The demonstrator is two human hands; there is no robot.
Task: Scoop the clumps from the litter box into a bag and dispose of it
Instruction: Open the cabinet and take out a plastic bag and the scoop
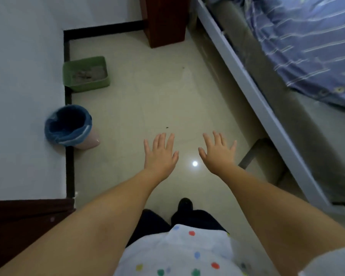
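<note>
1. Step in hand: by my reading the task has not properly begun. The person stands on the pale tiled floor with both arms stretched forward; no scoop and no loose bag show anywhere in view.

2. Hands: the left hand and the right hand are both released, fingers straight and spread, palms down, side by side above the floor and touching nothing.

3. Where the task's things are: the green litter box sits on the floor at far left, against the wall's dark skirting. The waste bin, lined with a blue bag, stands nearer along the same wall, apart from the box.

4. Orientation: the litter box lies flat with its open top upward. Its long axis runs roughly left to right, one short end toward the wall, one long side facing the person. Grey litter fills it, with darker patches near the middle that may be clumps, though they are too small and blurred to be sure.

5. Next move: it calls for stepping forward and left toward the box, crouching, and first getting hold of a scoop and a bag, neither of which is in sight.

6. Surroundings: a bed with striped bedding runs along the right.
</note>
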